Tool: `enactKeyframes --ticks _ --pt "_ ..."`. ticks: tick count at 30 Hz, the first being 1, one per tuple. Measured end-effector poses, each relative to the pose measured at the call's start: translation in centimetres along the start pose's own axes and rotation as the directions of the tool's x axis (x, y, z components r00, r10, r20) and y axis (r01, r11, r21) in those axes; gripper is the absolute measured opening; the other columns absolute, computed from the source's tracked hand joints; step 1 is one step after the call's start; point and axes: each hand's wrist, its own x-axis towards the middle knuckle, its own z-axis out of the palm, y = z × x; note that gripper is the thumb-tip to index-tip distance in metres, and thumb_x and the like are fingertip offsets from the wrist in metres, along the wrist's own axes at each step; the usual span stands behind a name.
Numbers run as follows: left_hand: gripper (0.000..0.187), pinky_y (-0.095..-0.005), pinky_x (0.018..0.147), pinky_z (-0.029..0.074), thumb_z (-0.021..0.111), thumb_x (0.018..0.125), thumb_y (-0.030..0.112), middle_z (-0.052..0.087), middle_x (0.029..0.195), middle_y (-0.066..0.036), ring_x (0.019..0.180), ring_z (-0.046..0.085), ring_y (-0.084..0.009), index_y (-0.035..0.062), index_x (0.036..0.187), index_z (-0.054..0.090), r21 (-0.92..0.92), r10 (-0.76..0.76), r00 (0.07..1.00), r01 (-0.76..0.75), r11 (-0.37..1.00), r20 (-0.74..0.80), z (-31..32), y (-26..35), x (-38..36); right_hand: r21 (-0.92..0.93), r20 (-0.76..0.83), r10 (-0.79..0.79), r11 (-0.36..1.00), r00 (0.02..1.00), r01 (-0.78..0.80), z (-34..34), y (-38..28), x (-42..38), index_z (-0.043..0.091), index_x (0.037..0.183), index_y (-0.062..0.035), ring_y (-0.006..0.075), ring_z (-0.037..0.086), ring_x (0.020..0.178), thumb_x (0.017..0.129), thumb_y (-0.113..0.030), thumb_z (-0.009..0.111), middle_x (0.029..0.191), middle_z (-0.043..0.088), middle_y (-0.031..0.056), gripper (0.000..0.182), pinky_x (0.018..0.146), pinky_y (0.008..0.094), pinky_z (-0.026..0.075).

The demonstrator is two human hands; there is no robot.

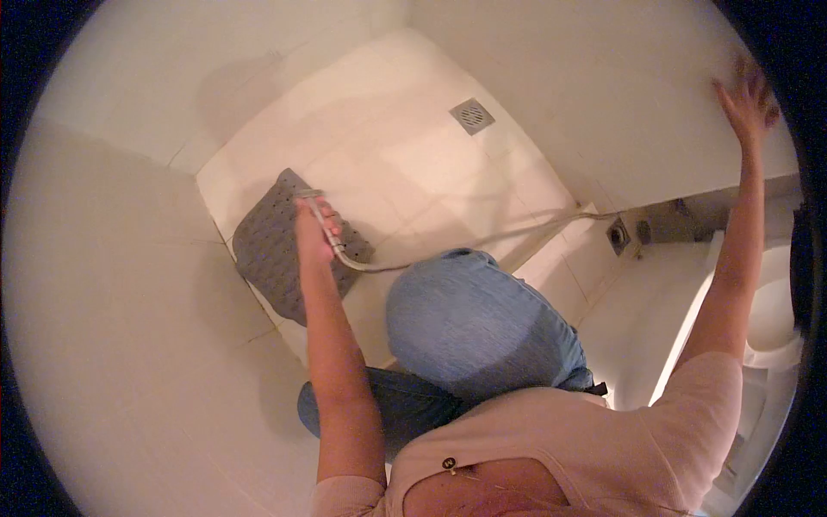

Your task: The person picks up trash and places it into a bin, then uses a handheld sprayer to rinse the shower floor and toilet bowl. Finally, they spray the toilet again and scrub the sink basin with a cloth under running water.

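My left hand [316, 231] is wrapped round the handle of a slim metal hand shower [309, 194], holding it above a dark grey rubber bath mat [270, 246]. The mat is dotted with small holes and lies against the wall on the left, partly behind my forearm. From the handle a flexible shower hose [448, 250] curves past my knee toward the right. My right hand [748, 105] has its fingers spread at the wall on the far right; contact with the wall seems likely but is hard to confirm.
A square floor drain [472, 116] sits in the light tiled floor [388, 129]. Another drain [618, 237] lies past the low tiled ledge [564, 276]. A toilet [771, 323] stands at the right edge. My bent knees [482, 319] in jeans take up the lower middle.
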Motion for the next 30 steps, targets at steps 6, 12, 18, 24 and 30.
enactKeyframes --ticks 6,12,18,24,30 --pt "0.044 -0.0239 0.036 0.032 0.029 0.089 0.051 0.042 0.06 0.002 0.041 0.036 -0.0097 0.0111 0.1 0.044 -0.145 0.397 0.907 -0.416 0.898 -0.142 1.4 0.6 -1.0 0.462 -0.079 -0.084 0.88 0.993 0.111 1.9 0.5 0.9 0.013 0.137 -0.0097 0.0366 0.006 0.129 0.073 -0.069 0.038 0.14 0.009 0.0164 0.09 0.101 0.0518 0.006" --pt "0.045 -0.0247 0.035 0.035 0.029 0.089 0.053 0.043 0.059 0.002 0.039 0.038 -0.0102 0.0114 0.094 0.046 -0.254 0.261 0.961 -0.276 0.927 -0.092 -1.8 0.7 0.8 0.334 0.287 -0.006 0.938 0.958 -0.095 -1.2 1.4 -1.1 -0.005 0.138 -0.0152 0.0471 -0.012 0.126 0.064 -0.083 0.023 0.138 -0.013 0.0262 0.104 0.095 0.065 -0.004" --pt "0.046 -0.027 0.035 0.036 0.032 0.088 0.052 0.041 0.06 0.0 0.038 0.037 -0.0116 0.0092 0.097 0.044 -0.09 0.289 0.919 -0.322 0.942 -0.267 0.4 -2.1 0.9 0.273 0.285 0.029 0.956 0.958 -0.11 0.5 2.0 -1.9 -0.006 0.138 -0.0144 0.0472 -0.012 0.126 0.065 -0.082 0.027 0.138 -0.014 0.026 0.105 0.095 0.0647 -0.005" --pt "0.043 -0.0265 0.034 0.034 0.03 0.089 0.05 0.04 0.06 0.0 0.04 0.036 -0.011 0.0097 0.097 0.044 -0.143 0.344 0.881 -0.405 0.903 -0.324 0.3 -0.5 -0.5 0.31 0.313 0.01 0.944 0.95 -0.112 0.9 2.6 -3.3 -0.005 0.138 -0.0142 0.0475 -0.012 0.126 0.063 -0.084 0.024 0.138 -0.013 0.0283 0.106 0.095 0.0643 -0.006" --pt "0.044 -0.0258 0.035 0.034 0.028 0.091 0.048 0.041 0.058 0.001 0.04 0.036 -0.0104 0.0077 0.089 0.046 0.086 0.064 0.968 -0.044 0.995 -0.244 0.3 -3.1 -0.1 0.096 0.682 0.048 0.983 0.73 -0.154 0.6 1.5 -2.3 -0.004 0.138 -0.0137 0.0481 -0.013 0.125 0.06 -0.086 0.022 0.137 -0.015 0.0278 0.11 0.094 0.0642 -0.007"
